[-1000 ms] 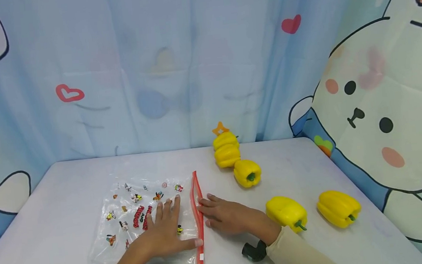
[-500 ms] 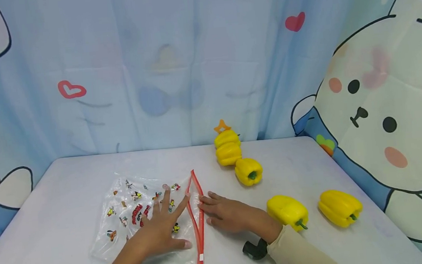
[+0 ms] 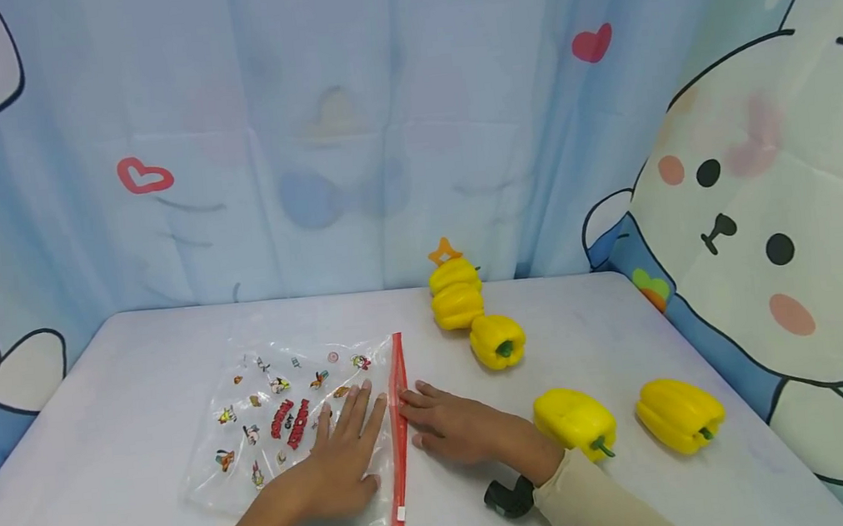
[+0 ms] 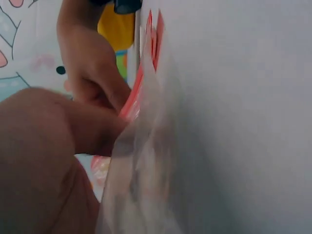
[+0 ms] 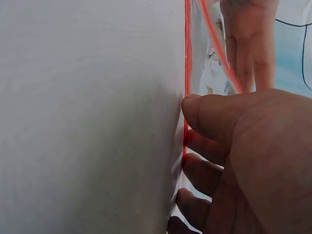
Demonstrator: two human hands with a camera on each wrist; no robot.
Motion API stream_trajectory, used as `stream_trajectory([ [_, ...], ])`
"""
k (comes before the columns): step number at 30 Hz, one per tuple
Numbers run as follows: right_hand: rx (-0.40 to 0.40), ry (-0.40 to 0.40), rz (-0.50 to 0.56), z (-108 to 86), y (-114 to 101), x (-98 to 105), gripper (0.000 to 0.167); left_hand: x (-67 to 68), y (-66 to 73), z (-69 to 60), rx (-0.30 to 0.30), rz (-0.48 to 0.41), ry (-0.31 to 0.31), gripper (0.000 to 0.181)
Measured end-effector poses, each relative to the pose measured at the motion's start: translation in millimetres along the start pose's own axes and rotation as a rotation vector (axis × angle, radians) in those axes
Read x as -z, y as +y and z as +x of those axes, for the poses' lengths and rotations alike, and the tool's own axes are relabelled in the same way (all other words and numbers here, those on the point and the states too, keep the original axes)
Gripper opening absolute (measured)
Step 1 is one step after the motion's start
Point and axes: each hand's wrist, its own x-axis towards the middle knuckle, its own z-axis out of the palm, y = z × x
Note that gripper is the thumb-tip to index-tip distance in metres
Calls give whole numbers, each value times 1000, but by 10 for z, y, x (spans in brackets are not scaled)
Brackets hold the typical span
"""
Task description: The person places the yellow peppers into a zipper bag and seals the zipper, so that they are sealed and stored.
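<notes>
Settling on the clear printed bag, the left hand has drawn its fingers in from the wide spread they had half a second ago. Back then the two red strips at the mouth stood apart in a plain V; from overhead they now lie nearly over one another. Low down at the right wrist's view, though, one strip bows up and away from the one along the table, so the mouth isn't sealed all along. To my eye that leaves the opening narrower than it was, and the parting of the bag only partly managed.

The left fingers lie long and fairly straight over the film, gripping nothing that I can see (whether the thumb has caught a fold, I can't tell; its own wrist view is too blurred). The right hand has hardly shifted: loosely bent fingertips touch the red edge, pressing rather than pinching, which looks like steadying the lower side.

The bag lies flat on the table, its mouth between the hands. Two yellow peppers sit beyond the right wrist, and three more yellow peppers stand in a row towards the back.
</notes>
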Motion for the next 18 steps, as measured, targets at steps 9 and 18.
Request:
stream_trajectory([
  [9,19,2,-19,10,-13,-3,58,-67,82,22,159,-145,-26,89],
  [18,10,-1,-8,18,3,-17,58,-90,133,59,226,-101,63,100],
])
